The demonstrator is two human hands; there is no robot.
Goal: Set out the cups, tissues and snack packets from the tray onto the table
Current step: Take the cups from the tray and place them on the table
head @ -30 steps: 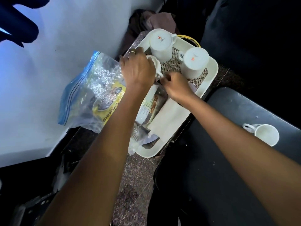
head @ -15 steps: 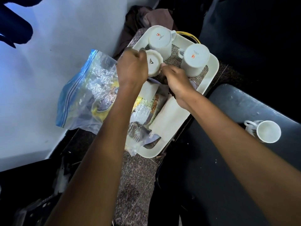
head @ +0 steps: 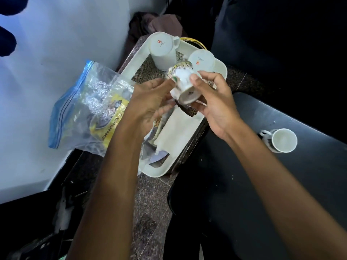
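A small patterned white cup (head: 185, 85) is lifted above the white tray (head: 159, 170), tilted on its side with its base toward me. My left hand (head: 148, 104) and my right hand (head: 216, 104) both hold it. Two white cups stand upside down at the tray's far end, one (head: 162, 49) at the left, one (head: 201, 60) at the right. White tissues (head: 177, 132) and a snack packet (head: 159, 126) lie in the tray's near half. A clear zip bag with a yellow snack packet (head: 88, 113) leans off the tray's left side. One white cup (head: 280, 140) stands upright on the dark table (head: 244, 184).
The tray rests on a speckled stone counter (head: 150, 212) beside a white wall (head: 56, 44). A woven mat (head: 146, 72) lines the tray's far half. Bundled cloth (head: 159, 21) lies beyond the tray. Dark clutter fills the lower left.
The small cup was upside down on the tray between both hands; it has been lifted up and tipped onto its side, held by both hands above the tray.
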